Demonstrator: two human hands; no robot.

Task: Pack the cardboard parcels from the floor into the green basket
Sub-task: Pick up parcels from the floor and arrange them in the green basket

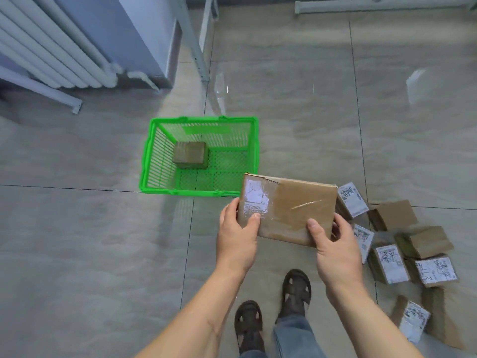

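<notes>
A flat cardboard parcel with a white label and shiny tape is held in the air by both hands. My left hand grips its near left corner, and my right hand grips its near right edge. The parcel hangs just over the near right corner of the green basket, which stands on the floor. One small brown parcel lies inside the basket at its far left. Several more parcels, some labelled, lie in a heap on the floor to the right.
A white radiator on a wall stands at the far left. Metal frame legs rise behind the basket. My two feet in dark sandals stand on the grey tiled floor below the parcel.
</notes>
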